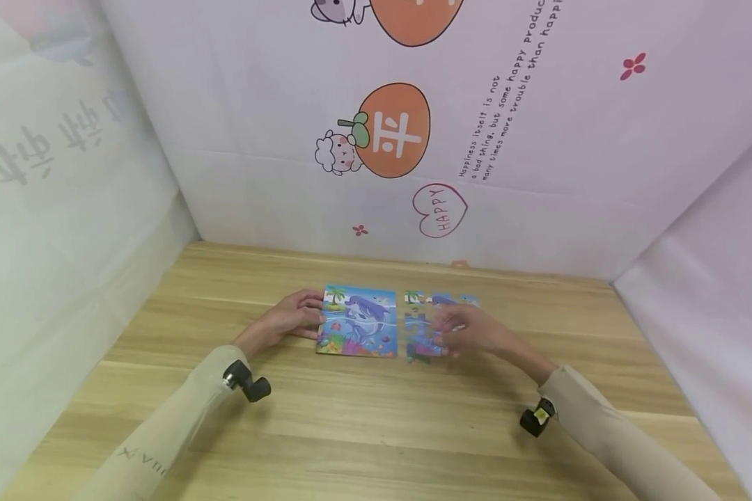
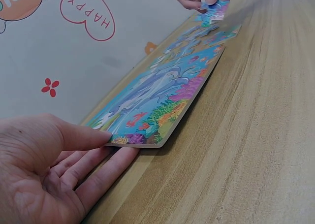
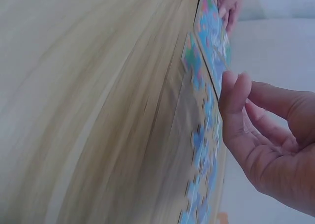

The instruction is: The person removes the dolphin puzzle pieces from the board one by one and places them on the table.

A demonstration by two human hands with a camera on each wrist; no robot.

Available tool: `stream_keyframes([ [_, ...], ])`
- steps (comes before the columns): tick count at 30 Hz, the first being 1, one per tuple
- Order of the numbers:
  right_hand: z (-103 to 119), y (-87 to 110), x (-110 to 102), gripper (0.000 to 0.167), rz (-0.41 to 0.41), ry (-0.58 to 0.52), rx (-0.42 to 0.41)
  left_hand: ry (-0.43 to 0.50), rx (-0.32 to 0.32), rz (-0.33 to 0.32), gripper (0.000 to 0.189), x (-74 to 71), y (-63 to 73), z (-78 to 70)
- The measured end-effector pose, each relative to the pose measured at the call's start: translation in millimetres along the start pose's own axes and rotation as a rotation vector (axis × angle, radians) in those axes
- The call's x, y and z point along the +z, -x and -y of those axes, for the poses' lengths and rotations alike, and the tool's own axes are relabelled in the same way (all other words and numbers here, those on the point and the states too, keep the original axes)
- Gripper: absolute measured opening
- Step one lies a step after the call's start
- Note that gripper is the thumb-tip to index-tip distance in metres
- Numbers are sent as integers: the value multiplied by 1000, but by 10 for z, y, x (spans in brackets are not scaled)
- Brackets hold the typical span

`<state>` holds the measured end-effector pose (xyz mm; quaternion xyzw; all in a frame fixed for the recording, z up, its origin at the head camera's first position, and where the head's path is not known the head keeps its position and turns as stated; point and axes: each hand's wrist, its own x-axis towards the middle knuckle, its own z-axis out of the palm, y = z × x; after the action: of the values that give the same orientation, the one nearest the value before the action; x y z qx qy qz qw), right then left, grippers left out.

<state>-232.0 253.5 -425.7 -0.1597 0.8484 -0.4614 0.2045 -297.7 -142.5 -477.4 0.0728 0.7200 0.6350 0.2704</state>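
A flat picture card (image 1: 363,320) with a dolphin, palm tree and corals lies on the wooden table. At its left edge, my left hand (image 1: 288,316) pinches it, the thumb (image 2: 91,137) on top and fingers reaching beneath the edge. Just right of the card is a partly assembled jigsaw puzzle (image 1: 416,323) with a matching scene and a brown backing showing in gaps. Over it, my right hand (image 1: 473,327) pinches a blue and pink puzzle piece (image 2: 215,11) between thumb and fingers. In the right wrist view those fingers (image 3: 234,98) hide the piece.
The wooden table (image 1: 363,431) extends toward me and to both sides. Behind it rises a printed cloth wall (image 1: 257,174), with further cloth walls at left and right. Small black cameras (image 1: 247,381) are strapped to both wrists.
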Motion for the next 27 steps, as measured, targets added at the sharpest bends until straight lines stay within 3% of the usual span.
stream_keyframes([
  [10,-85,194,-196,17,35,46,-1,2,3,-6,66,-15,2,9],
  [16,-131,271,-182,15,50,33,33,9,-2,-7,65,-14,15,0],
  [27,-164,268,17,16,-120,123,161,4,4,5,65,-22,-1,10],
])
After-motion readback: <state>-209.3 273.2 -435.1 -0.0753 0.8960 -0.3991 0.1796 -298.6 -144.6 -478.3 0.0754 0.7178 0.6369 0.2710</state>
